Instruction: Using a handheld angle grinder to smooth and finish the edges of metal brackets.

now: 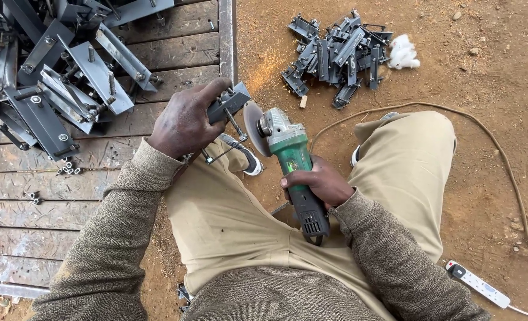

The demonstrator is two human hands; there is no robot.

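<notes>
My left hand [184, 122] grips a small grey metal bracket [229, 102] with a bolt and thin rods sticking out, held at the edge of the wooden platform [175, 50]. My right hand [320, 183] is wrapped around the black handle of a green angle grinder [291, 156]. The grinder's disc [253, 126] sits right beside the bracket, and a faint spray of orange sparks [265, 68] fans out over the dirt beyond it. I sit with my knees spread, in beige trousers.
A heap of grey brackets [56, 77] lies on the platform at upper left. Another pile of brackets [335, 50] sits on the dirt ahead, beside a white rag [403, 52]. A cord [489, 142] curves right toward a white power strip [478, 285]. Loose bolts [68, 168] lie on the planks.
</notes>
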